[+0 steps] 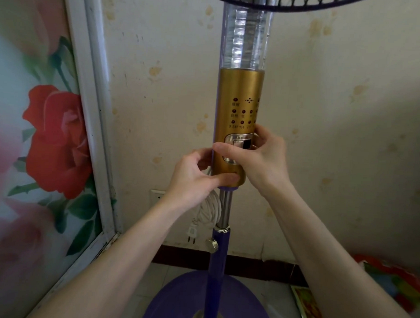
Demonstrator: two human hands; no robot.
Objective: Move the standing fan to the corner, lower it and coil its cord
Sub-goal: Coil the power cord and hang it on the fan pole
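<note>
With the standing fan (219,259) against the corner wall (324,115) and its white cord (209,212) hanging looped beside the pole, the left hand (194,179) and right hand (261,160) both clasped the gold column (238,98), probably best held steady while the coil was tucked snug.

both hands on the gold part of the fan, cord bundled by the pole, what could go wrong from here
1. The white cord coil hangs loose beside the steel tube with its plug dangling; it could unravel or snag on the height knob.
2. The left hand and right hand both grip the gold column, neither the knob; if the tube slides down suddenly, fingers at the column's bottom edge might get pinched.
</note>
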